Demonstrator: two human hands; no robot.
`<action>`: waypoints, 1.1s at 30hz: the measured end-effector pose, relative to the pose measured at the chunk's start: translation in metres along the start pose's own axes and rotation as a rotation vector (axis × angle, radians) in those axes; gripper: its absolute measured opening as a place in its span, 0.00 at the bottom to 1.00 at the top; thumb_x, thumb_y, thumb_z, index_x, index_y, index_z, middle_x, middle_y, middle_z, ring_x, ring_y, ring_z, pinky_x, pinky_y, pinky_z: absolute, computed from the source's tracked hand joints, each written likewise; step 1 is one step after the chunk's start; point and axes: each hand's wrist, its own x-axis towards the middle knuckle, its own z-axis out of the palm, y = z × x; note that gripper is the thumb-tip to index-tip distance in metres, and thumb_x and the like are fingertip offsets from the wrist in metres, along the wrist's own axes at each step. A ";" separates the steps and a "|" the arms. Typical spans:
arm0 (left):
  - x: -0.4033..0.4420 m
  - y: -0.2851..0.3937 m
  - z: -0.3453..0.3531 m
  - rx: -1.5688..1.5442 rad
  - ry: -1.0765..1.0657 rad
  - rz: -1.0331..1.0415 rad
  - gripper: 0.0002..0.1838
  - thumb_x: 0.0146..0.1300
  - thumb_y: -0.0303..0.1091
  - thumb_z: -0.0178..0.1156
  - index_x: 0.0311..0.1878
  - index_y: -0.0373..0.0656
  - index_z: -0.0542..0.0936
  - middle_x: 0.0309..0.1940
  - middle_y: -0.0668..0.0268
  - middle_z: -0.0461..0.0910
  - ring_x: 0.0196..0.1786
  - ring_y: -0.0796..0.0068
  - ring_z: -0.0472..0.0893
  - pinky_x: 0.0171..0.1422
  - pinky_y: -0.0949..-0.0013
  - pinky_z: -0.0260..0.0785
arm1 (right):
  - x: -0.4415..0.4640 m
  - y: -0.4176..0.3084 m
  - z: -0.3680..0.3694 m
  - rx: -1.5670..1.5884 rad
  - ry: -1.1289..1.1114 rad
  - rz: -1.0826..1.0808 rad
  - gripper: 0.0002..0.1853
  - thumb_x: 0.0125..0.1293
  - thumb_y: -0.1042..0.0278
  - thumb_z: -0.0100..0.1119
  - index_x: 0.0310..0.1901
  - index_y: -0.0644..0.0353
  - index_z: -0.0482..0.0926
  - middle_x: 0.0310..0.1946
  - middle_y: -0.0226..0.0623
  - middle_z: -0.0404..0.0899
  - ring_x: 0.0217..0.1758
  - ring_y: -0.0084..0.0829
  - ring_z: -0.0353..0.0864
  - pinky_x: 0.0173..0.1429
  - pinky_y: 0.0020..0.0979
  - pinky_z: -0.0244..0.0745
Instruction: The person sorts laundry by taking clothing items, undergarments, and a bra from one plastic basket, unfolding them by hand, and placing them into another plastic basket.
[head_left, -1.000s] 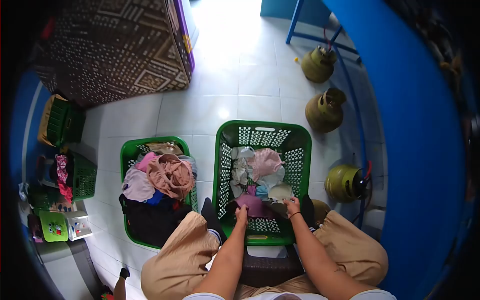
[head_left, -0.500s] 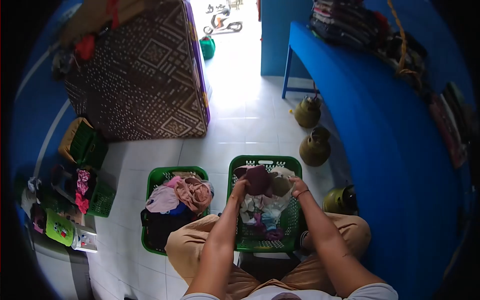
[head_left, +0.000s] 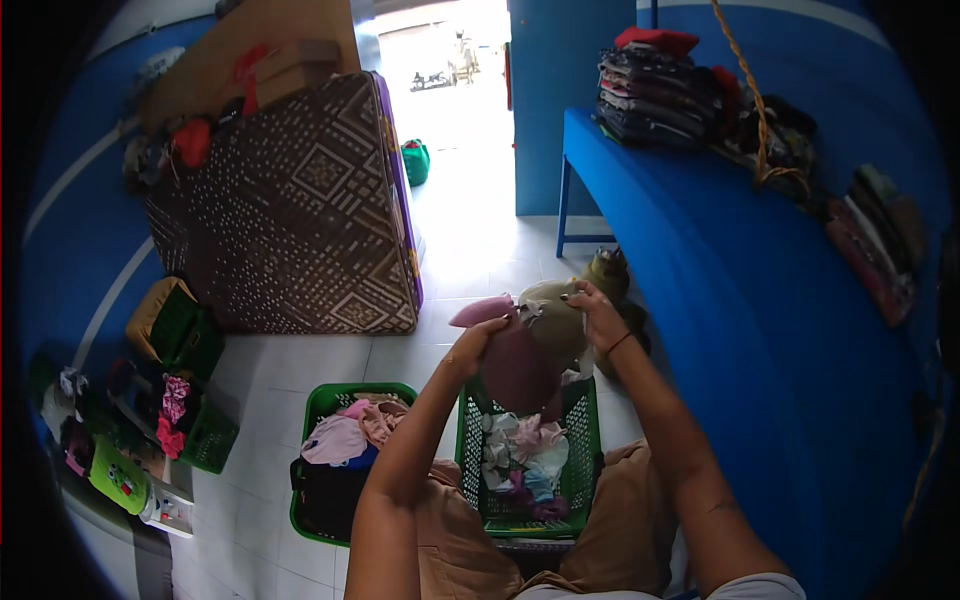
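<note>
Above the far end of the green laundry basket [head_left: 468, 455] between my legs, both hands hold up cloth garments. My left hand [head_left: 478, 345] is closed on a maroon bra [head_left: 520, 370] with rounded cups, its pinkish side [head_left: 482, 312] showing at the upper left. In my right hand [head_left: 602, 318], the fingers pinch an olive bra [head_left: 555, 305], which overlaps the maroon one. Whether the two are hooked together I cannot tell. Inside the basket below lie small white, pink, light blue and purple clothes [head_left: 525, 455].
A second green basket [head_left: 310, 425] with pink and dark clothes stands at the left. A patterned mattress [head_left: 290, 220] leans beyond it. On the right are a blue-covered table [head_left: 740, 300] with folded clothes [head_left: 655, 95] and gas cylinders [head_left: 607, 268].
Both hands have lifted the bras up and forward out of the basket, and the olive one is now spread more into view. My head view has tilted upward.
</note>
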 end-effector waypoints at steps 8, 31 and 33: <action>-0.026 -0.003 -0.003 0.124 0.103 -0.003 0.22 0.57 0.41 0.48 0.52 0.39 0.71 0.46 0.60 0.74 0.47 0.71 0.73 0.54 0.73 0.62 | -0.012 -0.014 0.014 -0.035 -0.082 -0.036 0.19 0.51 0.79 0.50 0.47 0.58 0.68 0.42 0.39 0.72 0.42 0.26 0.70 0.48 0.23 0.64; 0.002 -0.036 0.013 0.156 0.164 0.139 0.29 0.62 0.56 0.41 0.52 0.39 0.69 0.50 0.61 0.72 0.47 0.73 0.72 0.57 0.74 0.58 | -0.015 0.014 0.023 -0.626 -0.004 -0.186 0.19 0.49 0.73 0.61 0.45 0.55 0.70 0.35 0.33 0.71 0.35 0.25 0.69 0.42 0.23 0.66; -0.004 -0.031 0.023 0.129 0.172 0.149 0.27 0.62 0.55 0.42 0.50 0.40 0.70 0.47 0.63 0.72 0.45 0.74 0.72 0.54 0.74 0.59 | -0.017 0.011 0.027 -0.676 0.035 -0.189 0.20 0.49 0.73 0.61 0.45 0.55 0.70 0.35 0.34 0.71 0.36 0.25 0.69 0.43 0.23 0.66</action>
